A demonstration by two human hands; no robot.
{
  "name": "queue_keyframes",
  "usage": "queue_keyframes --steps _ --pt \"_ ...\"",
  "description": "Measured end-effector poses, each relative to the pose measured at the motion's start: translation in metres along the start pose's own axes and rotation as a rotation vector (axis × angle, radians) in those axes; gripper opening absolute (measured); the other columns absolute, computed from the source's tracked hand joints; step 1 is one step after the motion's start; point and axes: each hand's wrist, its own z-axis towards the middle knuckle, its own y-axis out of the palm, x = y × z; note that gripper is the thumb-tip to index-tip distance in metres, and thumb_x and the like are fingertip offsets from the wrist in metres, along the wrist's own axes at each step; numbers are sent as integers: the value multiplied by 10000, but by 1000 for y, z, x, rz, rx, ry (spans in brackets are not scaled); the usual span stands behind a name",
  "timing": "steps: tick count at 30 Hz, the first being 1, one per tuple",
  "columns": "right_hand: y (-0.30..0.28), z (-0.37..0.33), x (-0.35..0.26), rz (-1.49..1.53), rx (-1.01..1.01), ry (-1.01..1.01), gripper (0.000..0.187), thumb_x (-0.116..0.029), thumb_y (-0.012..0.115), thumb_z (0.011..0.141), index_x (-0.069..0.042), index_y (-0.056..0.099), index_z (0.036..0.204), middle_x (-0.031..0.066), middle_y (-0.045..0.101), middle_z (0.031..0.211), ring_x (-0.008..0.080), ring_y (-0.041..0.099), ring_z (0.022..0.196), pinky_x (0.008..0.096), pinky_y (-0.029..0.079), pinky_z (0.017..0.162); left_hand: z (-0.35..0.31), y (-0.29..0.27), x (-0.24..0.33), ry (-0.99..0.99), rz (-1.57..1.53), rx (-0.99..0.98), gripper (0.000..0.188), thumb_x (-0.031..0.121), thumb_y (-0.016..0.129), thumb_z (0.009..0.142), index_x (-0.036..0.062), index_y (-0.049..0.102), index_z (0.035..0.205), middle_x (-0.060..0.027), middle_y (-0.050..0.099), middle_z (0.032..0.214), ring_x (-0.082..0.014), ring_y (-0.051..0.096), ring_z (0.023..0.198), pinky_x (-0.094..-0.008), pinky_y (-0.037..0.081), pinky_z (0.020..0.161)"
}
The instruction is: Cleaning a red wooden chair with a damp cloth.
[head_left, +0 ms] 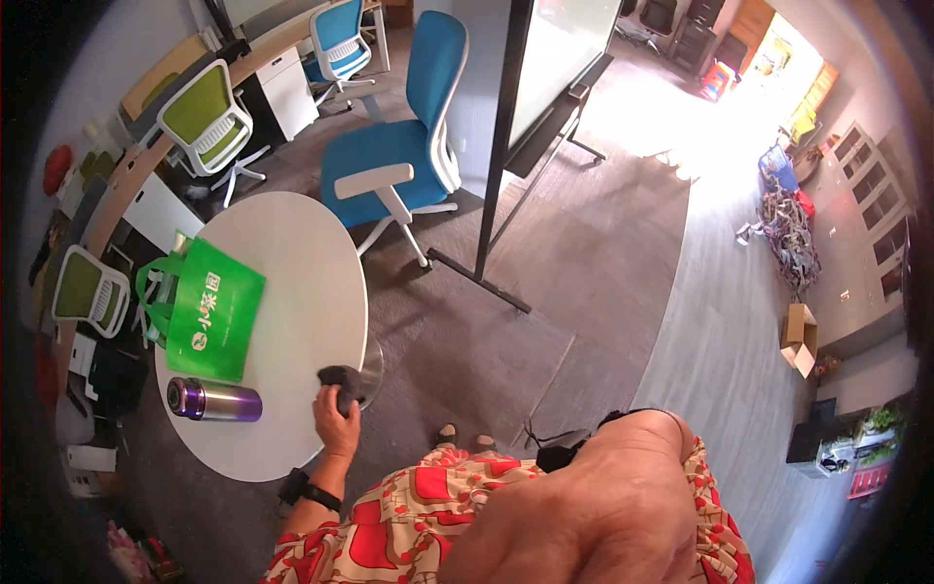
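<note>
Left hand [338, 425] has the dark bundle [342, 383], right by the worktop [306, 292] rim

Your left fingers are wrapped round it at the round worktop's near-right edge; your right hand [593, 511] is raised close to the camera, fingers hidden, so can't tell if it's gripping. The bundle looks like cloth, so I'd guess light, soft, not slippery and hard to break; bunch it through the middle, since loose ends could snag. Watch that rim, floor's right past it. Bare surface lies right of the green tote bag [232, 321] and steel-purple flask [229, 402]; the blue swivel chair [389, 165] crowds the far side.
</note>
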Motion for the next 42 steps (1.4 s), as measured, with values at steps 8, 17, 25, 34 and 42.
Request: queue_keyframes --steps 8,17,25,34,42 --pt "-48 44 -27 -18 -265 275 218 -155 525 906 24 646 934 176 607 866 281 604 739 379 486 614 35 12 40 -598 -1022 -450 338 249 571 865 20 570 1114 -92 623 1052 -241 590 971 -338 447 875" --pt "-128 -143 -181 -850 733 359 206 -229 645 833 -53 554 884 110 593 986 236 578 931 386 444 861 122 36 172 -784 -1842 -881 370 337 506 921 50 560 1148 -97 623 1105 -210 601 998 -356 476 899" --pt "-196 -422 -295 -799 1842 59 201 -285 645 853 -105 605 932 15 617 866 126 586 815 273 477 734 175 109 301 -775 -1832 -839 367 330 493 936 47 546 1164 -100 619 1116 -216 600 1015 -359 477 904" --pt "-251 -500 -484 -1034 2111 123 243 -286 619 851 -105 613 1013 -12 608 800 89 563 702 229 448 602 259 112 456 -392 -1647 -210 429 285 469 950 -3 441 1267 -121 515 1247 -215 533 1108 -341 427 962" --pt "-338 -376 -547 -1134 1878 151 208 -199 569 902 -77 600 1068 10 619 845 101 579 776 236 466 665 347 251 417 392 -86 248 446 221 485 920 -48 408 1269 -213 449 1272 -381 407 1179 -449 317 1014"
